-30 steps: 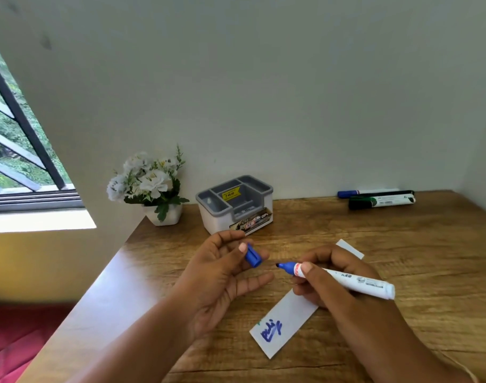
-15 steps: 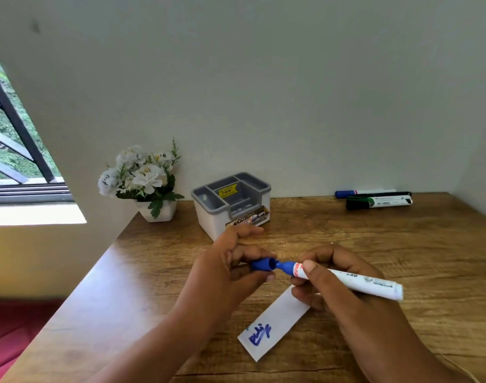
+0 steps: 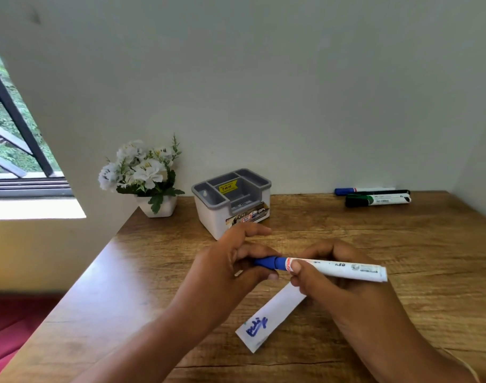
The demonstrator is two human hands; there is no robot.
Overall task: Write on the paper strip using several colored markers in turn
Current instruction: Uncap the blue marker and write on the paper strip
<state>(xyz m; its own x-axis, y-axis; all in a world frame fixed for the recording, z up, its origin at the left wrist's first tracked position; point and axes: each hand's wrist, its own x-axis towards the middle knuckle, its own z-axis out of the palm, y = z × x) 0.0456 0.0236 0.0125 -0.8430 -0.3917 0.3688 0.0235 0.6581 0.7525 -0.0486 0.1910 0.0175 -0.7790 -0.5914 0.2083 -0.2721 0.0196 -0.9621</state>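
Observation:
A white marker [image 3: 338, 269] with a blue cap [image 3: 266, 262] lies level between my hands, above the desk. My right hand [image 3: 327, 283] grips the white barrel near its front end. My left hand [image 3: 230, 269] pinches the blue cap, which sits on the marker's tip. Below them a white paper strip [image 3: 275, 313] lies slanted on the wooden desk [image 3: 402, 244], with blue writing [image 3: 256, 326] at its near end. My right hand hides the strip's far end.
Three more markers, one blue-capped [image 3: 360, 190], one black [image 3: 380, 193], one green [image 3: 377, 200], lie at the back right by the wall. A grey and white organiser box [image 3: 232, 200] and a white flower pot [image 3: 150, 178] stand at the back left. The desk's left edge runs diagonally.
A second ago my left hand held the cap apart from the uncovered blue tip. The cap has since been brought onto the tip and now sits on the marker.

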